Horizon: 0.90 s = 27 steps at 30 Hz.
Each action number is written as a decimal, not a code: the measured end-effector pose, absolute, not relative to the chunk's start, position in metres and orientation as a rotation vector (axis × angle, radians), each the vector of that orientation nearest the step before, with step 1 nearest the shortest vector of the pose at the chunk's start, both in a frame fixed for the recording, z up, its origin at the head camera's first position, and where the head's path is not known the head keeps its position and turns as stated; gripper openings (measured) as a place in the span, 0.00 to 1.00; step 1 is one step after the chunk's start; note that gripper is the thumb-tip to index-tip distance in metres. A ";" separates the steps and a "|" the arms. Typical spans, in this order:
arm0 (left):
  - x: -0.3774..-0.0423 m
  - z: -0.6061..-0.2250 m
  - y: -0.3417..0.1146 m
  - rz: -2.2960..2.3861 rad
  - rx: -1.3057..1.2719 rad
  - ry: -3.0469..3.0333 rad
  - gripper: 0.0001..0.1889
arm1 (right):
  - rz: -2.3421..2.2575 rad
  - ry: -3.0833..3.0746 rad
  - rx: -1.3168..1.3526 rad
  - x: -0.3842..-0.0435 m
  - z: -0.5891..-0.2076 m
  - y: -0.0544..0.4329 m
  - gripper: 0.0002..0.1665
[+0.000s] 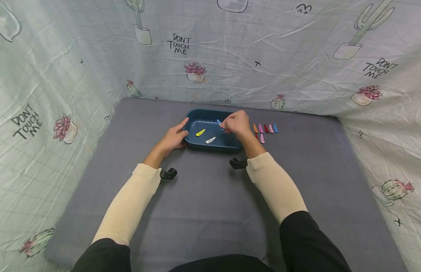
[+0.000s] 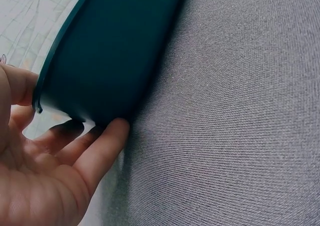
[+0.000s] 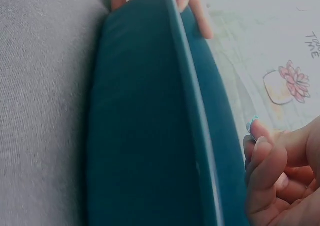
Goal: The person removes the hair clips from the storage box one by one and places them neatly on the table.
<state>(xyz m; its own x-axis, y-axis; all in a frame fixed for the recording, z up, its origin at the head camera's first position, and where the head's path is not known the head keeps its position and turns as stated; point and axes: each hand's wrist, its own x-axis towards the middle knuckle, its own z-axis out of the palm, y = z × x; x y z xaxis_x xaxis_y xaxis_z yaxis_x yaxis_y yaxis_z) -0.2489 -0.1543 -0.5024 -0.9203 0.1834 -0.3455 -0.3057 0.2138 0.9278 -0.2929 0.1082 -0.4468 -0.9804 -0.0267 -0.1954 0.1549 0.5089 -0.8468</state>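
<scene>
A dark teal tray stands on the grey table. My left hand grips its left end, thumb at the rim and fingers against the outer wall. Over the tray's right half, my right hand pinches a small blue snap hair clip; its tip also shows between the fingertips in the right wrist view. Fingers cover part of this clip. A yellow hair clip and a white hair clip lie apart on the tray's floor.
Right of the tray, several hair clips lie in two rows on the table: an orange clip, a dark red clip, a blue clip, pink ones and another red one. A printed curtain hangs behind and at both sides.
</scene>
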 end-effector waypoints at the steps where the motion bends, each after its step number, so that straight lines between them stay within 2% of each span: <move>1: -0.249 -0.502 -0.154 1.755 -0.116 2.106 0.33 | -1.477 2.562 0.116 -0.292 -0.446 0.111 0.08; 27: -0.245 -0.499 -0.154 1.751 -0.118 2.124 0.33 | -1.689 2.459 0.271 -0.288 -0.436 0.164 0.05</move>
<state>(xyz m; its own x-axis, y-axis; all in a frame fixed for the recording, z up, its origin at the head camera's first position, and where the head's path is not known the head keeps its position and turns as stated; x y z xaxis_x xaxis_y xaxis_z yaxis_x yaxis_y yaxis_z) -0.2446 -0.1543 -0.4989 -0.9228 0.1757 -0.3430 -0.3032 0.2182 0.9276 -0.2879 0.1644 -0.4360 -0.9731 0.0655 -0.2210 0.2298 0.3514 -0.9076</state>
